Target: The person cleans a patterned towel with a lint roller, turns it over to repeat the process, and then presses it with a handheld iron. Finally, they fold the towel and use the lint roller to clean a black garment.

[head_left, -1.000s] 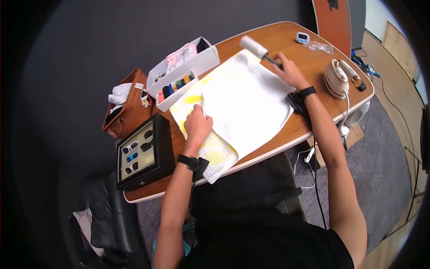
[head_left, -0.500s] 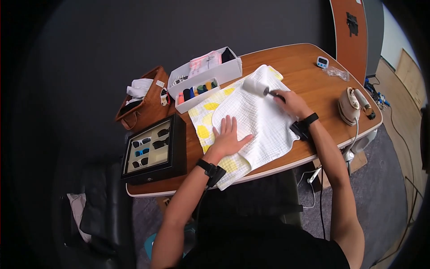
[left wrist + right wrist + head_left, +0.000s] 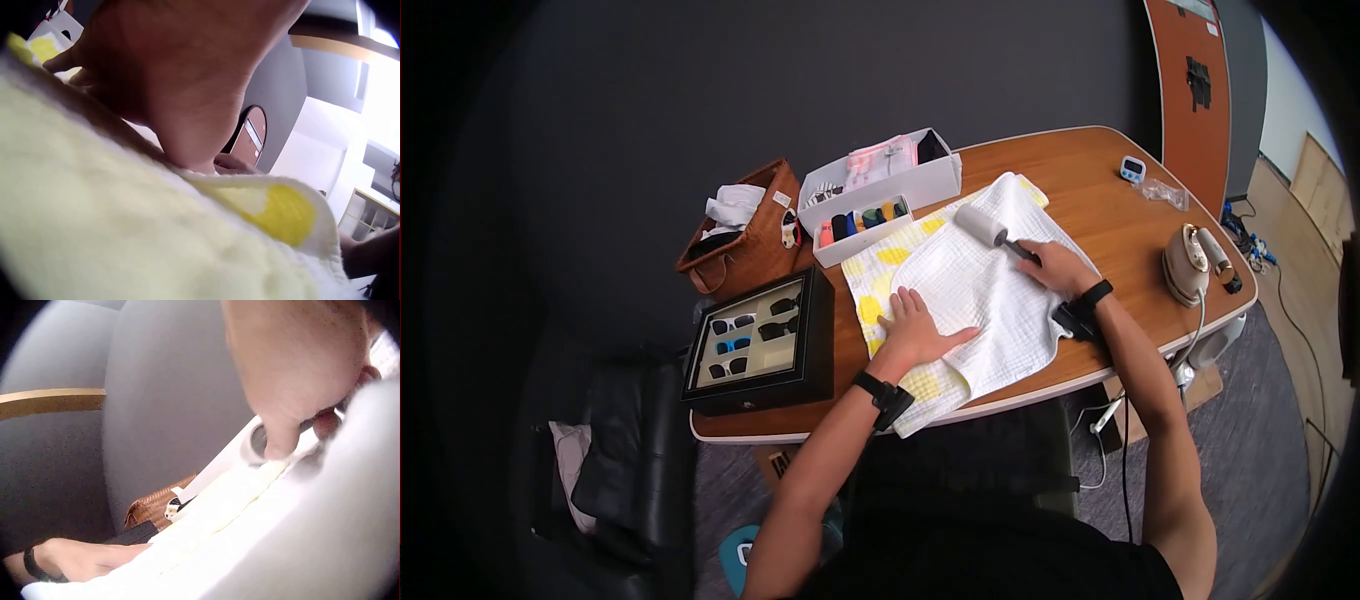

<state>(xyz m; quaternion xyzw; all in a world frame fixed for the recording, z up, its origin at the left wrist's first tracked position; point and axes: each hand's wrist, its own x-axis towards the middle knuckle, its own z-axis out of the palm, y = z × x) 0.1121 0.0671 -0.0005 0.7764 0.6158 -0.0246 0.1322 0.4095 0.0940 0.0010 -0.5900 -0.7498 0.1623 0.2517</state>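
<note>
A white cloth (image 3: 1007,300) with yellow spots lies partly folded over on the wooden table, its plain white side up across most of it. In the head view my right hand (image 3: 1055,268) grips the dark handle of a lint roller (image 3: 981,227), whose white roll sits on the cloth's upper part. My left hand (image 3: 914,332) rests flat on the cloth with its fingers spread, at the border between the white part and the yellow-spotted part. From the left wrist, the heel of that hand presses the fabric (image 3: 290,215) close to a yellow spot.
Left of the cloth stand a black glasses case (image 3: 762,345) and a brown basket (image 3: 740,250). Behind it are a white box (image 3: 945,180) and a smaller box (image 3: 865,240) of rolled coloured items. A garment steamer (image 3: 1185,265), a timer (image 3: 1133,168) and crumpled plastic (image 3: 1165,193) lie to the right.
The lint roller came down from beyond the cloth's far edge onto it. My left hand went from curled at the cloth's edge to flat and spread on it. The head view shifted.
</note>
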